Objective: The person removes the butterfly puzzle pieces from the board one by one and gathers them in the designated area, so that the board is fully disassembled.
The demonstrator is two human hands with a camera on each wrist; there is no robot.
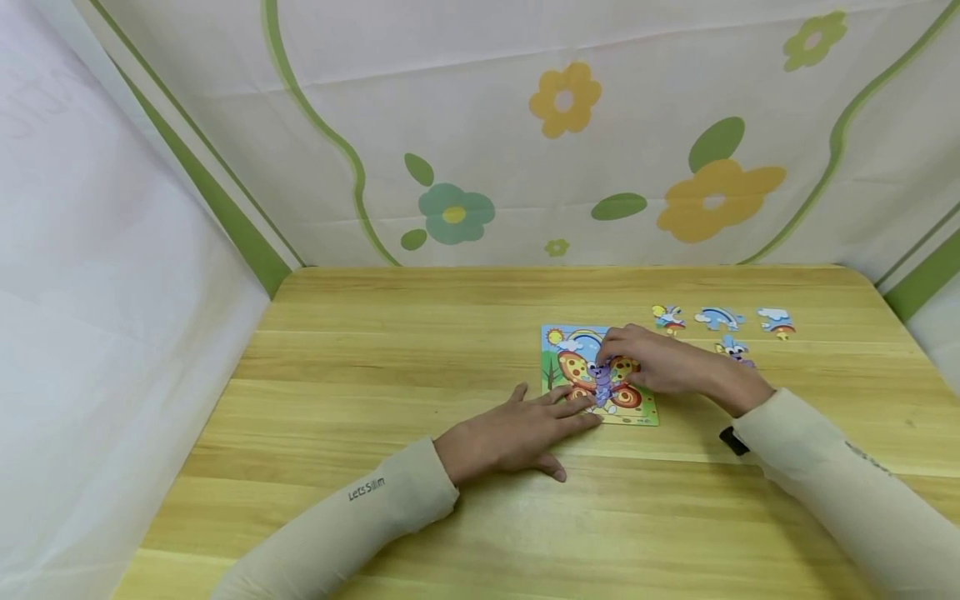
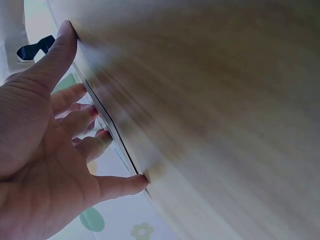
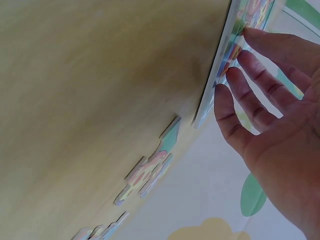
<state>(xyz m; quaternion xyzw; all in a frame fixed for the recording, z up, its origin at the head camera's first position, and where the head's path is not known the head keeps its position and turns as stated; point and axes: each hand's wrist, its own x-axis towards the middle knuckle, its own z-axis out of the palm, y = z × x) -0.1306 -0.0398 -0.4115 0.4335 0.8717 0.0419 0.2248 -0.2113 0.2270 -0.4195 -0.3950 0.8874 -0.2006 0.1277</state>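
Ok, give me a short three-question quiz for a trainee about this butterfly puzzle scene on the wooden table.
1. True or false: the left hand lies flat on the table with straight fingers reaching the lower left corner of the puzzle board.
2. How many loose pieces lie beyond the right hand? A two, B four, C seven.
3. Fill in: the right hand rests on top of the ___.

Key: 1 true; 2 B; 3 puzzle board.
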